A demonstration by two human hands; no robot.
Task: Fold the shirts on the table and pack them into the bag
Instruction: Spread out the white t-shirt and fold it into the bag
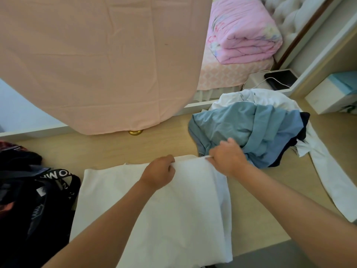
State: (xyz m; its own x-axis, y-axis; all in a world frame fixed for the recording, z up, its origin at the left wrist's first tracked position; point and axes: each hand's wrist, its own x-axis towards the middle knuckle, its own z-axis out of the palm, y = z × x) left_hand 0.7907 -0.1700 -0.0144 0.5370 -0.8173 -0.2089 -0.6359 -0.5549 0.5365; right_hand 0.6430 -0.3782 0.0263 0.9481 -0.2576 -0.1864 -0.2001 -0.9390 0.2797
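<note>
A white shirt (173,209) lies flat on the light wooden table (116,147) in front of me. My left hand (160,173) pinches its far edge near the middle. My right hand (226,157) grips the same far edge at the right corner. A heap of unfolded shirts (251,128), light blue, darker blue, navy and white, sits at the right just behind my right hand. A black bag (34,200) with a lettered strap stands at the left edge of the table, touching the white shirt's left side.
A pink cloth (96,64) hangs over the far side of the table. A white garment sleeve (332,180) trails toward the right front. A white and teal box (332,93) stands at far right. Behind lie a bed with a pink quilt (243,29) and a black device (280,79).
</note>
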